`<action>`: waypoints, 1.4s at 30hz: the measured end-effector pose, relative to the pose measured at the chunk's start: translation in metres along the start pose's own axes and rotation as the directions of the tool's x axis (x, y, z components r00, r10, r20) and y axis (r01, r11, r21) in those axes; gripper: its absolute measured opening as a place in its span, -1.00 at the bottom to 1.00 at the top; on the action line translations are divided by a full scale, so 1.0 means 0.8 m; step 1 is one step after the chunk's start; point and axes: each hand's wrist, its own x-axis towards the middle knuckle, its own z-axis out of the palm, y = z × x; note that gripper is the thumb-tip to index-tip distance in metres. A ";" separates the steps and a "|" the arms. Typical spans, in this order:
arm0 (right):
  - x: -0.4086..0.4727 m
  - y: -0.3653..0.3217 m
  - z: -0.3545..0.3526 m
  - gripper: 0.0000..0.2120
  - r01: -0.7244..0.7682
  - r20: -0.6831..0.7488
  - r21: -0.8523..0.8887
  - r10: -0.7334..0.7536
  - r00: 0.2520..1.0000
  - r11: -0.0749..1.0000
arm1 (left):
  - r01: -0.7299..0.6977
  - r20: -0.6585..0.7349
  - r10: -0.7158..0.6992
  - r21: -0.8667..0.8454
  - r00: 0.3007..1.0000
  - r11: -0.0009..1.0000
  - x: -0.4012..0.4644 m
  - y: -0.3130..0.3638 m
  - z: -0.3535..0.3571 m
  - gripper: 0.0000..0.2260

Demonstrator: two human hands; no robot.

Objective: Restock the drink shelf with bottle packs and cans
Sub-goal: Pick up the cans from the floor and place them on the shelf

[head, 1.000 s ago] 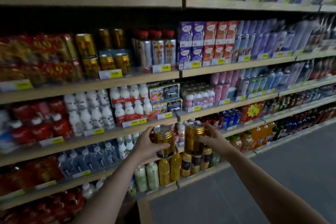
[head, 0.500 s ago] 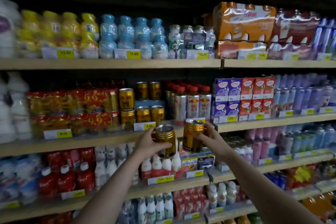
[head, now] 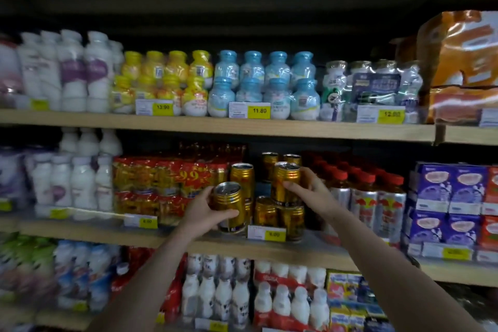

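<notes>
Gold can [head: 229, 206] in left hand [head: 203, 213], another can [head: 286, 183] in right hand [head: 310, 191]

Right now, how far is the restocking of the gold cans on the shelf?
Done: several gold cans already stand stacked on the middle shelf. In hand: the left hand grips one gold can at the shelf's front edge, and the right hand sets another can on top of the stack. Left: both cans must be released; whether more stock waits cannot be seen.
</notes>
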 end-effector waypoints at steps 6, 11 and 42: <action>0.058 0.019 0.011 -0.28 -0.037 0.118 -0.024 0.039 0.992 0.999 | 0.027 -0.100 -0.024 0.027 0.995 0.999 0.010 -0.012 -0.012 -0.24; 0.063 0.032 0.009 -0.15 -0.078 0.185 -0.043 0.085 0.979 0.996 | 0.036 -0.138 -0.031 0.040 0.990 0.999 0.012 -0.013 -0.006 -0.23; -0.019 -0.009 0.041 -0.42 0.107 0.144 -0.241 -0.073 0.987 0.965 | -0.046 0.110 0.042 0.033 0.993 0.998 -0.009 0.009 0.050 -0.36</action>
